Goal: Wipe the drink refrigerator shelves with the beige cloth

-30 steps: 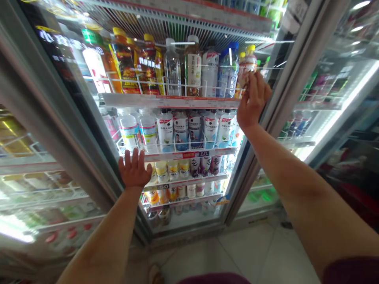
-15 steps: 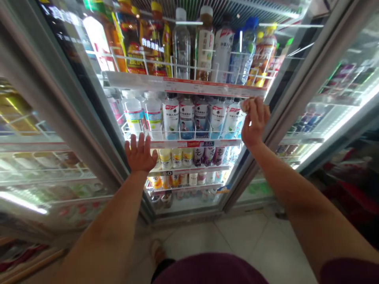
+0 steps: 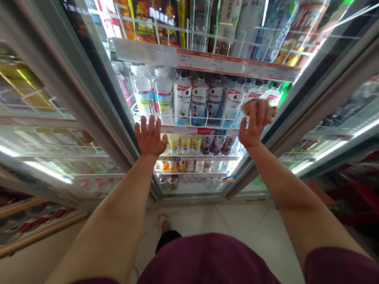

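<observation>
while left hand [image 3: 150,138] reaches up, fingers spread, right hand [image 3: 253,125] curls fingers over blurred wad [image 3: 246,107].

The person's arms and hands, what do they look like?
The left hand and right hand wear nothing that I can see. The left arm and right arm are bare too. The right sleeve is short and dark purple; just a sliver of left sleeve shows.
</observation>
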`<state>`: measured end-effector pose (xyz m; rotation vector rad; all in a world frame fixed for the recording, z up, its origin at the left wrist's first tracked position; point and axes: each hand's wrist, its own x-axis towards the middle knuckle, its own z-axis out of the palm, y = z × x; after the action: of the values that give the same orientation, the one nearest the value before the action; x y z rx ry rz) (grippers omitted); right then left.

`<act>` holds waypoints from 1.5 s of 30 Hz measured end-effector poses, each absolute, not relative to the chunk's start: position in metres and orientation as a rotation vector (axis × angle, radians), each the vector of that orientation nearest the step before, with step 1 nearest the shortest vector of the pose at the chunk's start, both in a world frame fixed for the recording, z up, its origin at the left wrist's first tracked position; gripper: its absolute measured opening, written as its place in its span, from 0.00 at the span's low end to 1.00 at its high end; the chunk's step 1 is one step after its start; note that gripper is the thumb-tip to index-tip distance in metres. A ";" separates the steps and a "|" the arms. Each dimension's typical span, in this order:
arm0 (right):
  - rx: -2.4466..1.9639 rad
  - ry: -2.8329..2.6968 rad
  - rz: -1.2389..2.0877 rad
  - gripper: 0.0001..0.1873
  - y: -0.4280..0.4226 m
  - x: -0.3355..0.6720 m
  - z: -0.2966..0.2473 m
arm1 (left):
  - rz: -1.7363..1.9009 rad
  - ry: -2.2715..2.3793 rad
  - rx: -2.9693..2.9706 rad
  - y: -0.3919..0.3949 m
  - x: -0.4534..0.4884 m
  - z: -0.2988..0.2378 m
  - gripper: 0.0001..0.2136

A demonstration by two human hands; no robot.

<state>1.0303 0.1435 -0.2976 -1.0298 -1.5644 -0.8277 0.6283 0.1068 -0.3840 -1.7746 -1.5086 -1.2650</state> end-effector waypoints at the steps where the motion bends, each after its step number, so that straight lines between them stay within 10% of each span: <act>1: -1.015 -1.750 -0.796 0.26 0.142 1.028 -0.304 | -1.264 -1.520 -1.777 0.106 0.628 -0.384 0.38; 24: -0.850 -1.459 -0.948 0.30 0.154 1.019 -0.289 | -1.261 -1.600 -1.821 0.100 0.633 -0.375 0.39; 30: -0.615 -2.220 -0.893 0.21 0.155 1.029 -0.298 | -1.233 -1.603 -1.785 0.100 0.635 -0.376 0.37; 37: -0.677 -1.480 -1.034 0.25 0.159 1.023 -0.303 | -1.235 -1.590 -1.777 0.101 0.634 -0.378 0.36; 45: -0.778 -2.371 -0.749 0.22 0.154 1.031 -0.303 | -1.232 -1.540 -1.777 0.105 0.628 -0.383 0.40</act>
<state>1.0305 0.1545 -0.3027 -0.7776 -2.3713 -0.7486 0.6280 0.1049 -0.3832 -1.7774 -1.5398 -1.2325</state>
